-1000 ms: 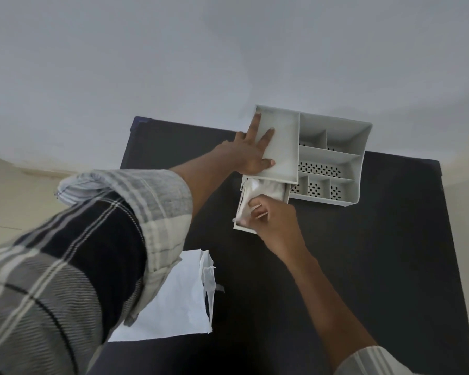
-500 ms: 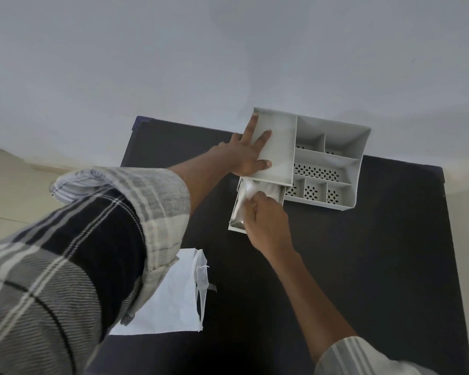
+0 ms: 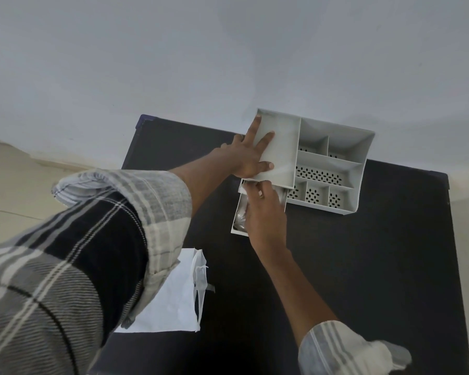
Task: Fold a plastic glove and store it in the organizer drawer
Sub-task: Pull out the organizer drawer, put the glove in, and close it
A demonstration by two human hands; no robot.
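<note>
A grey plastic organizer (image 3: 336, 169) with several compartments stands at the far side of the dark table. Its drawer (image 3: 236, 226) is pulled out toward me at the left front. My left hand (image 3: 249, 155) lies flat on the organizer's closed top panel, fingers spread, holding nothing. My right hand (image 3: 265, 212) is inside the drawer, fingers bent over the folded plastic glove (image 3: 241, 212). Only a crumpled clear bit of the glove shows at the drawer's left wall. The rest is hidden under my hand.
A white plastic bag (image 3: 173, 299) lies flat on the black table (image 3: 363, 266) near me, partly under my left sleeve. The table's far edge meets a pale wall just behind the organizer.
My right hand has slid deeper into the drawer toward the organizer and now covers most of the glove. My left hand has stayed flat on the top panel.
</note>
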